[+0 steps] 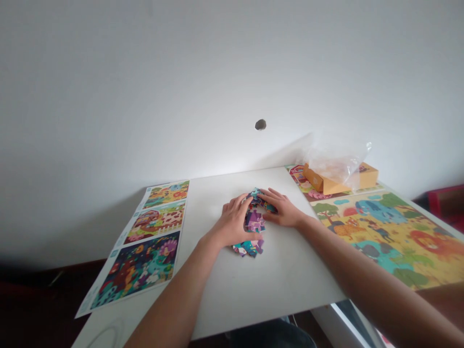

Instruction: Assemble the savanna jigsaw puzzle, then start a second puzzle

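Note:
A small heap of colourful puzzle pieces (253,221) lies in the middle of a white board (275,285). My left hand (234,223) rests flat on the heap's left side, fingers stretched over the pieces. My right hand (281,208) lies on the heap's right side, fingers extended and together, touching the pieces. Some purple and teal pieces show between and below the hands. Neither hand visibly grips a piece.
A sheet with three printed pictures (145,241) lies at the left edge. A finished animal puzzle (395,232) sits at the right, with an orange box (340,180) and a clear plastic bag (337,162) behind it. A white wall stands close behind.

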Motion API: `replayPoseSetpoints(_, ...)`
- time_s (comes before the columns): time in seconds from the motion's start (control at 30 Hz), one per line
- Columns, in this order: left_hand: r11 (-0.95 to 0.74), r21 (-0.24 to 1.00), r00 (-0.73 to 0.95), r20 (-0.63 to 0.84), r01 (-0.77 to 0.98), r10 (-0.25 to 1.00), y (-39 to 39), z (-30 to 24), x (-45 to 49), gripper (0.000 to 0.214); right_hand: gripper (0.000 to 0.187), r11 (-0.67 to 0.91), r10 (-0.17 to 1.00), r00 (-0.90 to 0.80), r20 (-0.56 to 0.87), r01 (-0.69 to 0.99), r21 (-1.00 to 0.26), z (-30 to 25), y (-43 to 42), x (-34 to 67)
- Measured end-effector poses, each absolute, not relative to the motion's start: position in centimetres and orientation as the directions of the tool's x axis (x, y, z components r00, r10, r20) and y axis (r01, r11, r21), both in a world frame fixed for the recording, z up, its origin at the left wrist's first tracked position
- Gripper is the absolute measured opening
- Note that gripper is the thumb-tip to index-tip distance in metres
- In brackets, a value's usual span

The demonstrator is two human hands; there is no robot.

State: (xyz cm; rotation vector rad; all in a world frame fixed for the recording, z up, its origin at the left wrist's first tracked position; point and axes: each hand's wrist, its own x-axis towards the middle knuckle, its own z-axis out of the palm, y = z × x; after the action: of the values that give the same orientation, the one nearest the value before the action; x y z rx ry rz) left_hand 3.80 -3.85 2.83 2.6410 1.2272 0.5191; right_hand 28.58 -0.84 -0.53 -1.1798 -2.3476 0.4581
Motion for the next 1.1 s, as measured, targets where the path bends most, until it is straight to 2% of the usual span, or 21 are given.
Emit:
replayPoseSetpoints(0.23,-0.519,0.249,0.451,0.283,0.818,0.846,-2.9,2.9,3.2,0.084,0.069,0.617,0.787,-0.506,0.353,0.645,-0.451,-0.9,-0.5,28.6)
replayPoseSetpoints(0.33,-0.549,0.214,0.488,0.279,0.808,0.827,-3.5,3.5,3.2,0.072,0.064,0.612,0.791,-0.485,0.373,0.641,-0.464,-0.5,-0.8,28.6)
replayPoseSetpoints(0.4,-0.641,0.192,0.602,0.228,0.743,0.765,-4.1,3.9,3.2,0.078,0.063,0.600,0.800,-0.469,0.374,0.645,-0.474,-0.3,-1.0,28.5)
replayPoseSetpoints(0.47,-0.648,0.168,0.622,0.184,0.743,0.761,-4.4,4.0,3.3,0.091,0.067,0.590,0.807,-0.463,0.366,0.655,-0.472,-0.3,-1.1,28.5)
replayPoseSetpoints(0.57,-0.512,0.131,0.495,0.142,0.849,0.857,-4.2,3.7,3.3,0.102,0.074,0.588,0.809,-0.486,0.331,0.669,-0.455,-0.5,-1.0,28.5)
replayPoseSetpoints(0.7,-0.221,0.133,0.218,0.031,0.966,0.975,-3.6,3.2,3.1,0.093,0.068,0.623,0.782,-0.502,0.369,0.634,-0.458,-0.5,-0.7,28.6)
replayPoseSetpoints(0.8,-0.117,0.145,0.122,-0.026,0.983,0.992,-3.4,3.1,3.1,0.087,0.063,0.638,0.769,-0.493,0.407,0.614,-0.464,-0.3,-0.7,28.5)
replayPoseSetpoints(0.97,-0.221,0.207,0.206,0.090,0.953,0.974,-2.9,2.3,3.3,0.074,0.055,0.602,0.798,-0.462,0.388,0.639,-0.478,-0.3,-0.9,28.5)
replayPoseSetpoints(1.1,-0.361,0.383,0.279,0.254,0.850,0.926,-1.9,1.1,3.0,0.060,0.053,0.597,0.802,-0.465,0.375,0.625,-0.503,-0.2,-1.0,28.5)
